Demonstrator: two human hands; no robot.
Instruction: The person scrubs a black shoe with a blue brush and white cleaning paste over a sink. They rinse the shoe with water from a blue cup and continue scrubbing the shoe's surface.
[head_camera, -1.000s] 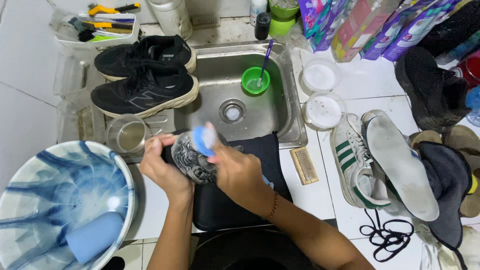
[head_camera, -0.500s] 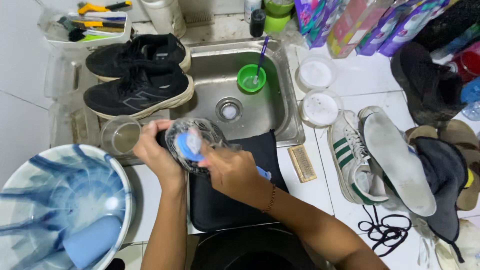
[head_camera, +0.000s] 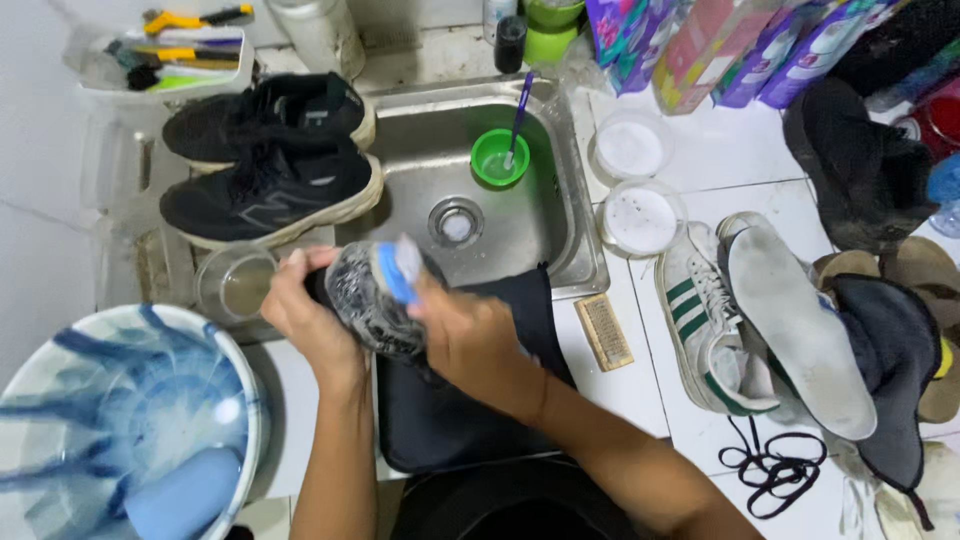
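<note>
Currently scrubbing is in hand: the left hand (head_camera: 310, 315) grips a soapy dark shoe (head_camera: 365, 300) over the black mat (head_camera: 470, 420) before the steel sink (head_camera: 520, 215), the right hand (head_camera: 465, 335) clasping a blue brush (head_camera: 395, 270) against it; judged next, turn the shoe to unscrubbed areas.

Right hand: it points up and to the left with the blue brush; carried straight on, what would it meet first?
The right hand presses the blue brush on the soapy dark shoe; beyond it, probably the black sneakers, though depth is unclear.
</note>
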